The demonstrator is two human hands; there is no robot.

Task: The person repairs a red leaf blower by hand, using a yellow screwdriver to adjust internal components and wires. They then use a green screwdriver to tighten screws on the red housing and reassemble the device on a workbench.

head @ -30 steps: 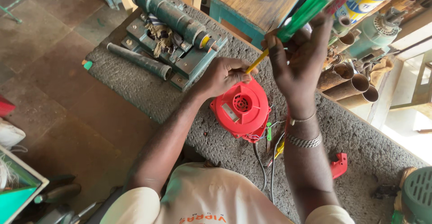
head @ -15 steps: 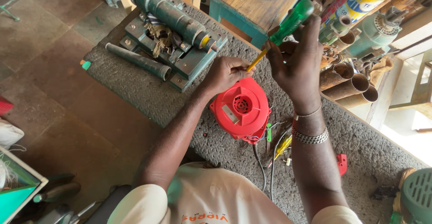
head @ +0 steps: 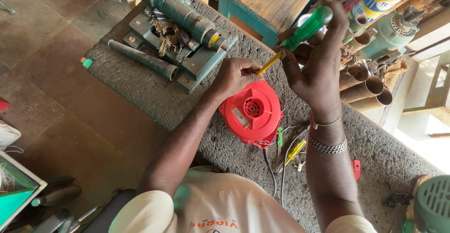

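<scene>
Since a second before, the right hand [head: 318, 69] had tilted the screwdriver [head: 300, 31] a little, its green handle settling lower against the fingers. Its long axis ran diagonally: handle up and away to the right, yellow shaft pointing down-left toward the left hand [head: 236, 73]. That hand's fingers were pinched together at the shaft's tip, though what they nipped could not be made out. Right-hand fingers were curled about the handle. Just below both hands sat the red motor housing [head: 253, 113] on the grey tabletop [head: 140, 92], wires [head: 286, 153] trailing beneath the right wrist. Left of the left hand lay a green pump assembly [head: 180, 31].
</scene>
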